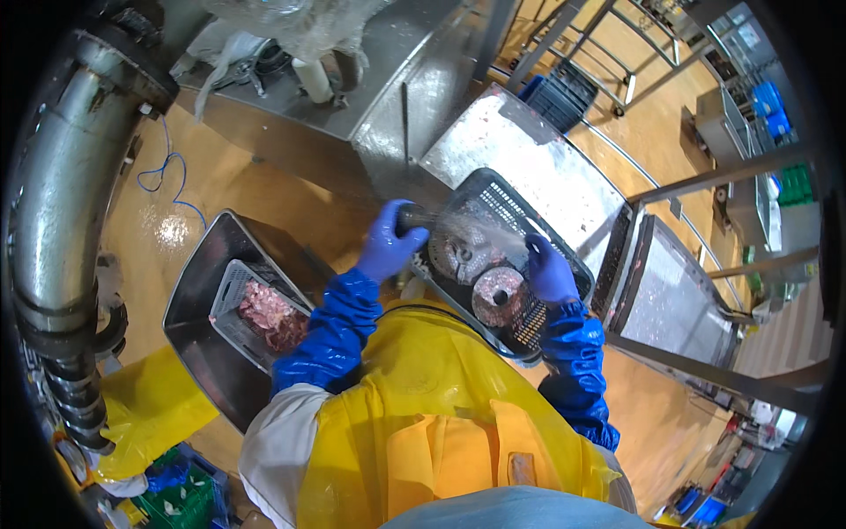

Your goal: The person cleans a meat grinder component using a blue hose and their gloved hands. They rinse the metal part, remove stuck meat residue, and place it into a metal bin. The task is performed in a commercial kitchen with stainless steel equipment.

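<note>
A black perforated crate (564, 251) sits in front of me, partly over a pale metal tabletop. Inside it lie two round metal grinder plates: a larger one (451, 261) and a ring-shaped one (496, 310) with a hole in its middle and pinkish residue. My left hand (388, 242), in a purple glove, is closed around a black spray nozzle (410, 218) at the crate's left side. From it a fan of water crosses above the plates toward the right. My right hand (552, 275), gloved too, grips a small dark part over the crate's right side; its kind is unclear.
To my left stands a deep metal bin (198, 309) with a grey crate (231, 295) of meat pieces (269, 313) in it. A thick steel pipe (66, 212) rises at far left. Metal frames (696, 282) stand at right. A blue cord (172, 159) lies on the floor.
</note>
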### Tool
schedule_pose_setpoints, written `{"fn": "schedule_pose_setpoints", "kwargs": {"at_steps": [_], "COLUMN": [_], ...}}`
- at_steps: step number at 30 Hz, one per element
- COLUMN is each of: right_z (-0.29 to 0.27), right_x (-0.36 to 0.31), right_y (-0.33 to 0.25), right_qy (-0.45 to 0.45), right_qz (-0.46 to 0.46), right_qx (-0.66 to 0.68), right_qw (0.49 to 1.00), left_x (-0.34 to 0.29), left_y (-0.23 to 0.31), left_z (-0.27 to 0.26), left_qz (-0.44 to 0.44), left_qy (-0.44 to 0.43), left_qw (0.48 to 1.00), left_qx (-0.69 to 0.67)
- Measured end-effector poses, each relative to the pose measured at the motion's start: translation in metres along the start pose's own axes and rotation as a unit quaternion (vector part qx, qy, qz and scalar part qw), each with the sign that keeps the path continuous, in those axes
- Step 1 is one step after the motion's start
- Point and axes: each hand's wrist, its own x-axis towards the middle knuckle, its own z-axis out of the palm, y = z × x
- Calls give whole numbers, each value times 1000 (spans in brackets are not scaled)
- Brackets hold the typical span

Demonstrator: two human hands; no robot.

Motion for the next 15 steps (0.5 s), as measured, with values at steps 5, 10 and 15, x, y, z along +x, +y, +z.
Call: {"fn": "schedule_pose_setpoints", "kwargs": {"at_steps": [5, 10, 15], "right_z": [20, 32, 21], "right_x": [0, 2, 4], "right_y": [28, 18, -14], "right_qy": [7, -28, -11], "right_qz": [-8, 9, 11], "right_qx": [52, 61, 82], "right_qw": [999, 998, 996], "left_x": [49, 124, 155], "left_y": [67, 92, 97], "left_z": [-113, -212, -226], "left_qz": [-55, -102, -24], "left_qy": [224, 269, 242], "left_qw": [935, 896, 931], "left_qx": [-268, -338, -270]}}
